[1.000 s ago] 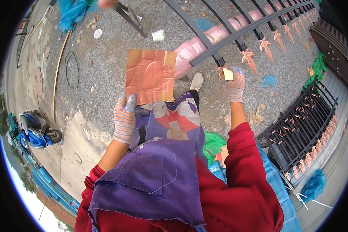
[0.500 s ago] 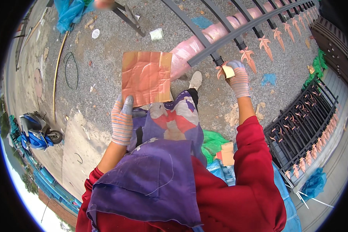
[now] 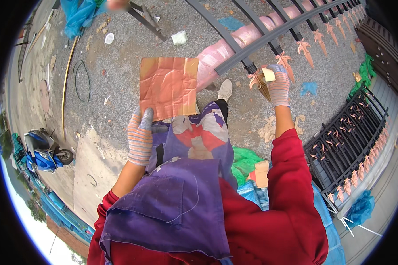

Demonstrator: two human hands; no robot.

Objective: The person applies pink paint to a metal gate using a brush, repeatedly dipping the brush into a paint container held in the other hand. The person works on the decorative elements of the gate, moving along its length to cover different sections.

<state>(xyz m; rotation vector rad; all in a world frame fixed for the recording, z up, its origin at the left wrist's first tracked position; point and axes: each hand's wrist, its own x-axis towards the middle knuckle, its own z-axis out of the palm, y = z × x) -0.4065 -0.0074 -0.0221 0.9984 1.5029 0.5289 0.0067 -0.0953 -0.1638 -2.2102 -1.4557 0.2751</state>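
Note:
My left hand (image 3: pixel 140 136), in a striped work glove, holds a creased orange-brown cardboard sheet (image 3: pixel 169 87) by its lower left corner, flat out in front of me. My right hand (image 3: pixel 278 84), gloved the same way, pinches a small pale yellow sponge-like piece (image 3: pixel 268 74) against a copper-painted spearhead finial (image 3: pixel 257 81) on a dark grey metal fence panel (image 3: pixel 269 37). The panel lies tilted over a pink padded roll (image 3: pixel 227 48). I wear a red top and a purple apron.
Gravel ground lies below. A second black fence panel (image 3: pixel 349 150) with copper tips lies to the right. A blue scooter (image 3: pixel 42 152) stands far left. Green plastic and a blue tarp (image 3: pixel 256 194) sit by my feet; a wire loop (image 3: pixel 81 79) lies left.
My right hand has moved up along the fence rail to another finial with the small piece. My left hand still holds the cardboard, shifted slightly.

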